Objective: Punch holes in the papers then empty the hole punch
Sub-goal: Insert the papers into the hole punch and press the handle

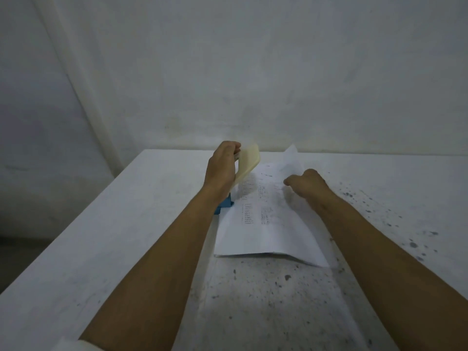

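Note:
A white printed stack of papers (268, 224) lies on the table in front of me, its far corner curling up. A blue hole punch (224, 205) sits at the papers' left edge, mostly hidden under my left wrist. My left hand (221, 168) is raised above the punch and pinches a cream-coloured curved piece (249, 162); whether it is a sheet or a plastic part I cannot tell. My right hand (307, 182) rests on the far part of the papers with fingers curled onto them.
The white table (126, 236) is speckled with dark spots, most on the right (415, 245) and near me. Its left edge runs diagonally beside my left arm. A pale wall (253, 84) stands right behind the table's far edge.

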